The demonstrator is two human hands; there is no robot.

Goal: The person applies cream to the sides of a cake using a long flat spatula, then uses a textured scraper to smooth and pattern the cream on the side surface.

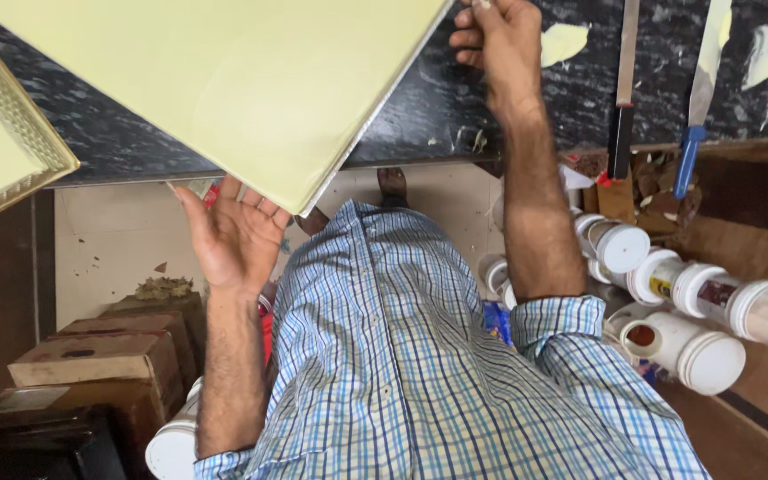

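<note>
Both hands hold a big pale yellow tray (242, 80) tipped over the dark surface (437, 107). The left hand (233, 236) is open flat under its low edge. The right hand (500, 44) curls around its top corner.

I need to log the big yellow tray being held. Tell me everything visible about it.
The tray is a large, flat, pale yellow square slab with a thin metallic-looking edge. It is tilted, partly over the dark stone counter, one corner hanging past the counter edge. The left hand supports that lower corner from beneath with an open palm; the right hand grips its far edge. Its top runs out of view.
</note>
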